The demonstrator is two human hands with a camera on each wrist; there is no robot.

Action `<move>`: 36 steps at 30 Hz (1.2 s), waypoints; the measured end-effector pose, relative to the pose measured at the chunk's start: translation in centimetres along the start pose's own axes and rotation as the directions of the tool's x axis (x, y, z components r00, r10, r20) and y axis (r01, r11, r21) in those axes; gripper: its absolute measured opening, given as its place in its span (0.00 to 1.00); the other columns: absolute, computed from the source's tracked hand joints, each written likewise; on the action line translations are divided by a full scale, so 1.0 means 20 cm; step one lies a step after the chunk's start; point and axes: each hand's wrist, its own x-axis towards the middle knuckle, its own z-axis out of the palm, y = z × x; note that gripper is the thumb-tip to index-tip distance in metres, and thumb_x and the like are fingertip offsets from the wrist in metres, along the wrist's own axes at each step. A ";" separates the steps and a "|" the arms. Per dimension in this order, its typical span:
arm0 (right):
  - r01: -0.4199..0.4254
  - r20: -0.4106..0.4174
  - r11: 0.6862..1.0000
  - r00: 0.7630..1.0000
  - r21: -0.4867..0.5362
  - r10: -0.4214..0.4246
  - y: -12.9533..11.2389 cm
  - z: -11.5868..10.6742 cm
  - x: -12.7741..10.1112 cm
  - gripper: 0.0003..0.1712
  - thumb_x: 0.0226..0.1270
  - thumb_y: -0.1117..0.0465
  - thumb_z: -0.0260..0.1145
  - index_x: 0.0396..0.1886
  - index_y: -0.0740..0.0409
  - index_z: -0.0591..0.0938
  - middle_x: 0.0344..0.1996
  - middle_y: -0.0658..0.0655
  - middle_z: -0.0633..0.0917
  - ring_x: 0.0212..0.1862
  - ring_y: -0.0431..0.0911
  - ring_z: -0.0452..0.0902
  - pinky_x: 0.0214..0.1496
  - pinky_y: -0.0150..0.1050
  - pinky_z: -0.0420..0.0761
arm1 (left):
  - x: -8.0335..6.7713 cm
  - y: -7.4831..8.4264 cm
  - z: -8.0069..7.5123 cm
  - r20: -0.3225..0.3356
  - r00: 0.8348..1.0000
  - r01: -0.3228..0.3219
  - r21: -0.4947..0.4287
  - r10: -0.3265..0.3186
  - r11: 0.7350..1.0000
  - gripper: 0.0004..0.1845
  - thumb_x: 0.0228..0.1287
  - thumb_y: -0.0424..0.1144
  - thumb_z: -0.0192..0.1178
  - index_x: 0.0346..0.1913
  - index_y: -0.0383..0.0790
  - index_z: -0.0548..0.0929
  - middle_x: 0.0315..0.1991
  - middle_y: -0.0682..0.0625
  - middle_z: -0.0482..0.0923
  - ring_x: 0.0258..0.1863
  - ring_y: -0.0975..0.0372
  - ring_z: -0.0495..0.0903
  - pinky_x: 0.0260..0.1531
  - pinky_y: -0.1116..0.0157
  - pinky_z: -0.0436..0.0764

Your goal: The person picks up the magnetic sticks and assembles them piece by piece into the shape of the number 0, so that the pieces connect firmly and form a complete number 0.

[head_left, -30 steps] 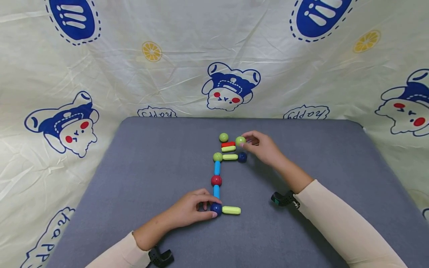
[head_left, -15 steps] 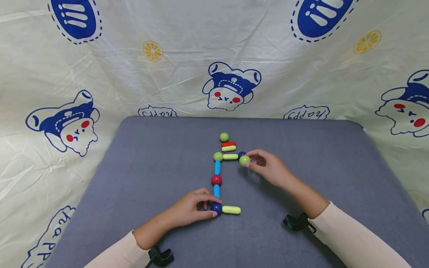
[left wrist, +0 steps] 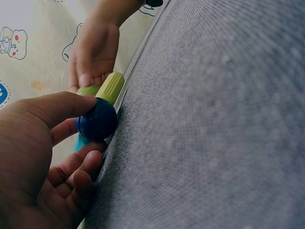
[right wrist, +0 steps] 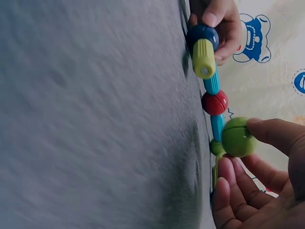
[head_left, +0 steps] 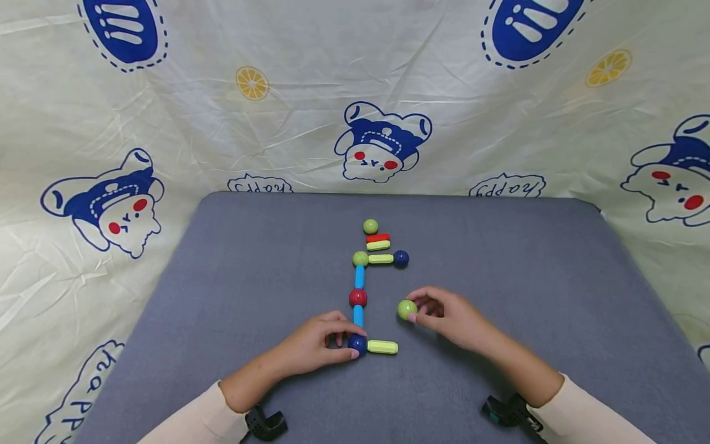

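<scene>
My left hand pinches a dark blue ball at the near end of a chain of balls and rods on the table. From this ball a yellow-green rod sticks out to the right. Away from it runs a blue rod, a red ball, another blue rod and a green ball. At that far end, a yellow-green rod joins a second dark blue ball. My right hand holds a loose green ball between thumb and fingers, right of the chain.
Beyond the chain lie a red rod, a yellow-green rod beside it, and a green ball. The grey table ends at the back against a printed cloth.
My right hand has carried its green ball from beside the loose rods back toward me, past the far dark blue ball. The left hand has stayed in place.
</scene>
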 end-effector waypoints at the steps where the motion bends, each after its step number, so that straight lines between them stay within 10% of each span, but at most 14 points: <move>1: 0.003 0.014 1.000 1.000 0.006 -0.003 0.01 0.01 -0.01 0.18 0.66 0.54 0.72 0.54 0.50 0.83 0.40 0.49 0.84 0.41 0.41 0.78 0.40 0.32 0.78 | 0.00 0.00 0.00 -0.001 1.000 0.000 0.003 0.000 1.000 0.17 0.67 0.51 0.68 0.57 0.57 0.86 0.39 0.58 0.75 0.34 0.67 0.73 0.33 0.72 0.73; 36: 0.017 0.163 0.994 0.986 0.106 -0.035 0.04 0.09 -0.19 0.17 0.65 0.50 0.73 0.52 0.47 0.83 0.39 0.50 0.83 0.36 0.37 0.77 0.35 0.31 0.77 | 0.00 0.00 0.01 -0.008 1.000 -0.007 0.002 0.007 1.000 0.17 0.66 0.50 0.69 0.56 0.57 0.86 0.38 0.56 0.75 0.33 0.67 0.72 0.32 0.72 0.73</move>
